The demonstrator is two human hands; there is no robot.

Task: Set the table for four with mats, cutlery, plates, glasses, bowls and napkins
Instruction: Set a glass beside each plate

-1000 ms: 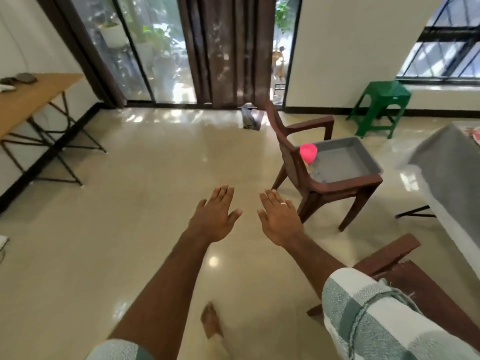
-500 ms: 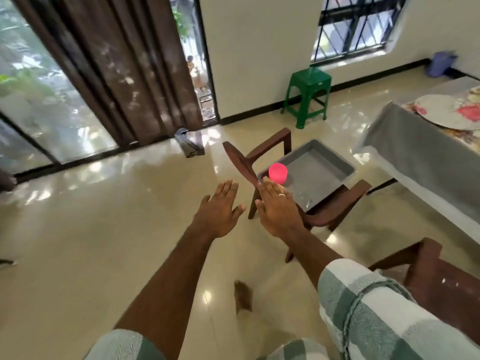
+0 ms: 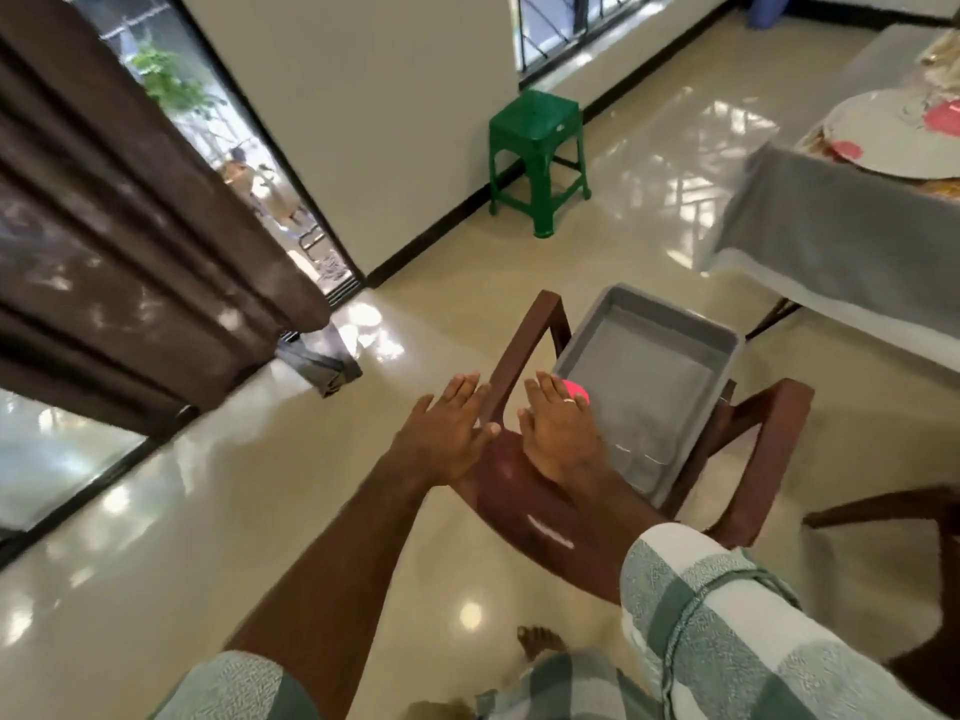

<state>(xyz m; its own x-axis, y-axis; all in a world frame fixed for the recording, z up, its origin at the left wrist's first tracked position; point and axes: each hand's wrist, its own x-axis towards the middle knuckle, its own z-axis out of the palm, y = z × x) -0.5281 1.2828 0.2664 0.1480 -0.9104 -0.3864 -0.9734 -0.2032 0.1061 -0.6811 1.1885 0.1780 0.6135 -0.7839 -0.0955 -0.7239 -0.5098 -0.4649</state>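
Glossy floor, grey tray [image 3: 654,387] with pink cup [image 3: 575,390] on chair [image 3: 524,491], both hands' grip flat, empty.

Both arms are bare from the short sleeves down. The right sleeve [image 3: 727,615] is woven cloth in broad green-and-white checks with a stitched hem, and the left sleeve [image 3: 234,685] matches it. The right hand [image 3: 563,433] wears a thin silver ring [image 3: 570,401] on one finger.
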